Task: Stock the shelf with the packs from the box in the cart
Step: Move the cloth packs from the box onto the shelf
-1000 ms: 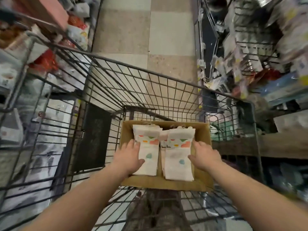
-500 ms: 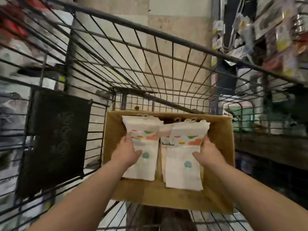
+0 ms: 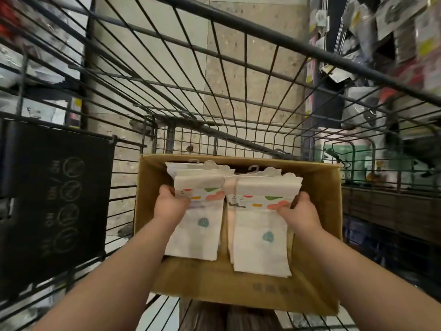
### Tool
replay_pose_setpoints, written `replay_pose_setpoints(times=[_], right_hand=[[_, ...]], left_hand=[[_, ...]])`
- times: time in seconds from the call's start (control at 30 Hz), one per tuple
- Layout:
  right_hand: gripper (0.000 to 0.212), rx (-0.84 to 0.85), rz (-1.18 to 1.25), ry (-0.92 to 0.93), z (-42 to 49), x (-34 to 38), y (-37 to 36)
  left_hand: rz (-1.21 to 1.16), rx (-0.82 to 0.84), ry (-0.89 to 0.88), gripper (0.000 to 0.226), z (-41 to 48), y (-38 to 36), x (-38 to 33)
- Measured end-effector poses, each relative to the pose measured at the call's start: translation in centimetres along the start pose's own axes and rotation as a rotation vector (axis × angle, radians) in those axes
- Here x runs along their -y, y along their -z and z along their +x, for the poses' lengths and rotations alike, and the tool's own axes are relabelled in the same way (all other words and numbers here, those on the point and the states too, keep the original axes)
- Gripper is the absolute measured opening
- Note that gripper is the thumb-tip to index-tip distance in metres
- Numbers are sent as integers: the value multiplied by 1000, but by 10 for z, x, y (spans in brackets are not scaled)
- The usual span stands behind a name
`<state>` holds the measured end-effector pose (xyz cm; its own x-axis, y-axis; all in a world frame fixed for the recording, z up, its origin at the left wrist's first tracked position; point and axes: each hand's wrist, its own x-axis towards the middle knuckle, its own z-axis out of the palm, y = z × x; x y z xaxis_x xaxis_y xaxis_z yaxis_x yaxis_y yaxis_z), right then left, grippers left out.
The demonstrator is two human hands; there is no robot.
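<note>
An open cardboard box (image 3: 317, 211) lies in the wire cart (image 3: 238, 75). Inside it are two stacks of white cloth packs with coloured paper bands and small plastic hangers. My left hand (image 3: 170, 204) grips the left stack (image 3: 200, 230) at its left edge, thumb over the band. My right hand (image 3: 301, 211) grips the right stack (image 3: 262, 247) at its right edge, thumb on the band. Further packs lie under and between the two stacks.
A black sign panel (image 3: 55, 199) hangs on the cart's left wall. Shelves with hanging packaged goods (image 3: 393, 32) stand at the right, a dark wooden shelf board (image 3: 391, 211) lower right. More stocked shelving (image 3: 31, 68) lies left. Tiled floor (image 3: 238, 56) runs ahead.
My head has come closer to the cart. Both hands have moved from resting beside the stacks to gripping their outer edges at the bands.
</note>
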<state>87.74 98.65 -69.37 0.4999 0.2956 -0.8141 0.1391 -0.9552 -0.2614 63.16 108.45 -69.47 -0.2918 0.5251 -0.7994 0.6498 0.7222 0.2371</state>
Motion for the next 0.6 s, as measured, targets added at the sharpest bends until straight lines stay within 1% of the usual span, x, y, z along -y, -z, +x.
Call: replay_pose_setpoints(times=[0.07, 0.1, 0.17, 0.23, 0.27, 0.33, 0.4, 0.47, 0.6], right_hand=[[61, 37, -6, 7, -4, 0, 2], [59, 60, -17, 18, -6, -1, 2], [47, 104, -38, 51, -13, -3, 4], [34, 140, -42, 108, -23, -5, 8], [32, 159, -35, 139, -29, -5, 11], [39, 185, -4, 177, -45, -4, 17], [47, 171, 13, 216, -61, -2, 24], [49, 135, 31, 260, -80, 1, 32], [42, 55, 135, 368, -125, 6, 48]], left_hand=[[53, 15, -36, 32, -5, 3, 3], [68, 33, -59, 33, -9, 4, 4], [81, 84, -93, 36, -19, 6, 6], [90, 120, -122, 32, -29, 10, 8], [77, 132, -132, 31, -36, 13, 8], [34, 149, -151, 29, -50, 20, 6], [-1, 156, -175, 27, -64, 29, 4], [-23, 170, -207, 26, -81, 42, -1], [-68, 188, -297, 18, -114, 72, -9]])
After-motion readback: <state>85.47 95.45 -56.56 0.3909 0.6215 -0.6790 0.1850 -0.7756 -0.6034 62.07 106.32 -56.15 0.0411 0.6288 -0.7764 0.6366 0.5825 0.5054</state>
